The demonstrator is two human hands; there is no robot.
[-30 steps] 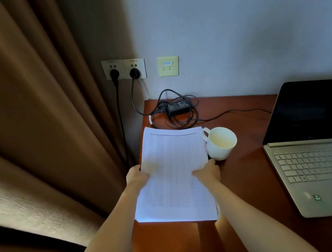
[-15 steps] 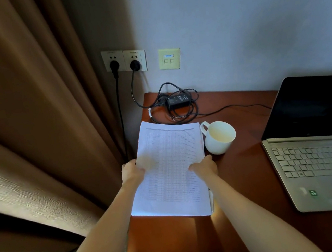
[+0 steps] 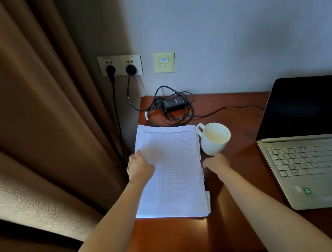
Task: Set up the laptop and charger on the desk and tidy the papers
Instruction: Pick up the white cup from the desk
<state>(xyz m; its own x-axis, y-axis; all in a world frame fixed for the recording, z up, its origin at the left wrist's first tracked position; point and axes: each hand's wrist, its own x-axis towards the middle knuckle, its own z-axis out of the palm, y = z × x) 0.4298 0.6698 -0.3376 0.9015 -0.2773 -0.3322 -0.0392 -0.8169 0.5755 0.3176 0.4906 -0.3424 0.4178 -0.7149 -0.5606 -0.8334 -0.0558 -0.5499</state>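
A stack of printed papers (image 3: 173, 171) lies flat on the left part of the wooden desk (image 3: 244, 189). My left hand (image 3: 140, 167) rests on the stack's left edge, its fingers blurred over the top sheet. My right hand (image 3: 216, 162) sits just off the stack's right edge, fingertips toward the paper, holding nothing. The open laptop (image 3: 315, 160) stands at the right with a dark screen. The black charger brick (image 3: 174, 102) lies in its coiled cable at the back, plugged into the wall socket (image 3: 130, 65), and a thin lead runs toward the laptop.
A white cup (image 3: 214, 138) stands right beside the papers, just beyond my right hand. Brown curtains (image 3: 32, 123) hang close to the desk's left side. A second plug's cable (image 3: 116, 111) drops between curtain and desk. The desk's front edge is near my forearms.
The papers have settled flat on the desk. My right hand has slid off the top sheet to the stack's right edge, and my left hand has shifted along the left edge.
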